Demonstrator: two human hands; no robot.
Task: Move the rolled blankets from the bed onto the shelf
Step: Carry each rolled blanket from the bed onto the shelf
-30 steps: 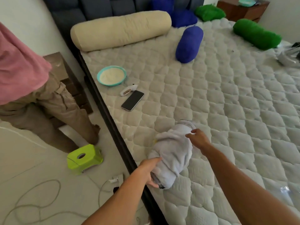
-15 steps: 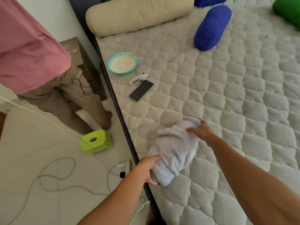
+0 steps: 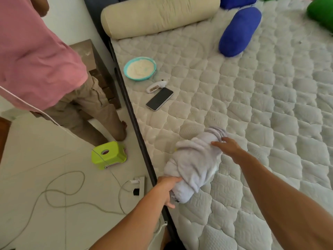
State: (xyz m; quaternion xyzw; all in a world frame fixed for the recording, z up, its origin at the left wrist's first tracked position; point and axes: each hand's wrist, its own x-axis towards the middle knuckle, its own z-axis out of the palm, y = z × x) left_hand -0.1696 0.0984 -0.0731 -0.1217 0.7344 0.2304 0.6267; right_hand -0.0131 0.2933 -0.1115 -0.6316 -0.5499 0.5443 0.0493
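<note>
Camera swung left since earlier; hands stayed put. Left hand [image 3: 168,186] clamped the near end of the grey rolled blanket [image 3: 194,163]; right hand [image 3: 228,147] lay spread on its far end. Roll sat at the bed [image 3: 270,105] edge, long axis running hand to hand.

Pale lavender-grey blanket [image 3: 194,163] on the white diamond-quilted mattress [image 3: 270,105]. Up the mattress from it: black phone [image 3: 159,98], teal-rimmed bowl [image 3: 140,68], cream bolster [image 3: 158,15], blue roll [image 3: 239,31], green roll [image 3: 322,11]. Beside the mattress, a lime stool [image 3: 108,157].
</note>
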